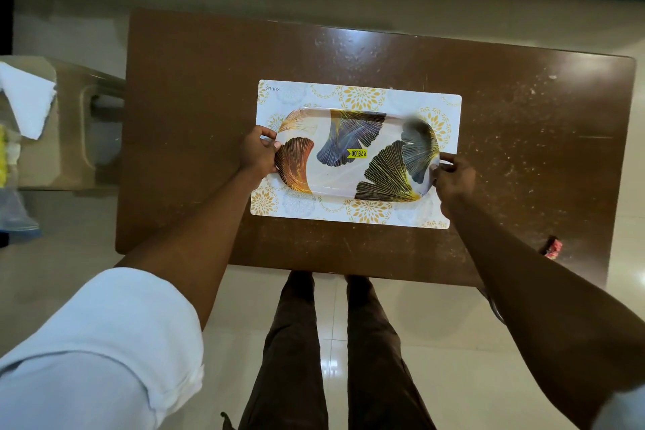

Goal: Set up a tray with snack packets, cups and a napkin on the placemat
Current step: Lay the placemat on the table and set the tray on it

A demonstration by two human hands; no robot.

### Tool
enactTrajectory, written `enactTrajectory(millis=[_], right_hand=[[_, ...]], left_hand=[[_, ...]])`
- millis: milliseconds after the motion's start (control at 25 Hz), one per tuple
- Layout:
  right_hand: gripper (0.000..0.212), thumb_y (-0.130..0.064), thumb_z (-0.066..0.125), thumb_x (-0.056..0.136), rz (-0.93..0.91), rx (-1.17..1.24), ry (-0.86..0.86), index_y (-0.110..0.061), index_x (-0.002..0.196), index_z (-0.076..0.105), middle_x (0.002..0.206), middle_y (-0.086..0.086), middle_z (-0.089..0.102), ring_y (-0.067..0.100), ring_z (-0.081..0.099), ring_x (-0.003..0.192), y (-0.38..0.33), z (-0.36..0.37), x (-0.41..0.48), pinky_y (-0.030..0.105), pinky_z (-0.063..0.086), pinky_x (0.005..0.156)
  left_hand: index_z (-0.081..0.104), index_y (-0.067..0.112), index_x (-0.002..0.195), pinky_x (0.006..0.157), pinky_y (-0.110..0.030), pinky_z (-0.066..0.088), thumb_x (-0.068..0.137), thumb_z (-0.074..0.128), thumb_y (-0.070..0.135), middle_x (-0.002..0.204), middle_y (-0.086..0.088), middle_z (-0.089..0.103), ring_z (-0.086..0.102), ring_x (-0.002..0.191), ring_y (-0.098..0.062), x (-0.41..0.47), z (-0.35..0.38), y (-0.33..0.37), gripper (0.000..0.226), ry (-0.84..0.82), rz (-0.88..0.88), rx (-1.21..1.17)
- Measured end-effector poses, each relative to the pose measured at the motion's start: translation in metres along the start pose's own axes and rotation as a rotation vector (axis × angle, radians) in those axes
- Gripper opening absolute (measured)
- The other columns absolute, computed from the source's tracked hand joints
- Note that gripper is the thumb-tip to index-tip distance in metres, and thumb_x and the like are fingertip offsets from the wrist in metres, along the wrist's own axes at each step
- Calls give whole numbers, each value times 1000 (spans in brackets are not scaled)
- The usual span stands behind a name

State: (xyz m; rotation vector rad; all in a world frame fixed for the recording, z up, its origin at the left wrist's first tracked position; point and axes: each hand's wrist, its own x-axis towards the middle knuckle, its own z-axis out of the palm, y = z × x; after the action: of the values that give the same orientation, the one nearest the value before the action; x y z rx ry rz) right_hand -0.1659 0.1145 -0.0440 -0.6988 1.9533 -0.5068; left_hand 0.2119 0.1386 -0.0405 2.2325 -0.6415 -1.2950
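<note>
An oblong tray (352, 178) printed with gold, orange and dark leaf shapes and a yellow price sticker lies on a white placemat (349, 96) with yellow flower patterns. The placemat sits in the middle of a brown table (209, 80). My left hand (256, 152) grips the tray's left handle and my right hand (453, 178) grips its right handle. Nothing lies in the tray. A white napkin (28, 98) rests on a stool at the far left, beside yellow packets (3, 160) cut off by the frame edge.
A beige plastic stool (69, 122) stands left of the table with a clear bag (15, 213) at its front. A small red item (553, 248) lies at the table's right front edge. My legs stand at the table's near edge on a glossy tiled floor.
</note>
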Motion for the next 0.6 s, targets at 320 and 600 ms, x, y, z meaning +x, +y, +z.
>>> enactTrajectory(millis=[320, 600], right_hand=[[46, -14, 73, 97, 25, -35, -5, -9, 141, 59, 128, 17, 69, 31, 69, 115, -7, -8, -4, 47, 59, 102], [34, -20, 74, 96, -37, -256, 89, 7, 116, 71, 102, 28, 73, 32, 67, 88, -34, -91, -53, 47, 54, 83]], left_hand=[[59, 5, 123, 68, -43, 60, 103, 57, 9, 102, -13, 62, 60, 81, -25, -7, -6, 4, 20, 9, -28, 57], [66, -5, 111, 91, -51, 55, 106, 51, 15, 112, -27, 70, 67, 99, -41, -87, -61, 15, 26, 52, -24, 207]])
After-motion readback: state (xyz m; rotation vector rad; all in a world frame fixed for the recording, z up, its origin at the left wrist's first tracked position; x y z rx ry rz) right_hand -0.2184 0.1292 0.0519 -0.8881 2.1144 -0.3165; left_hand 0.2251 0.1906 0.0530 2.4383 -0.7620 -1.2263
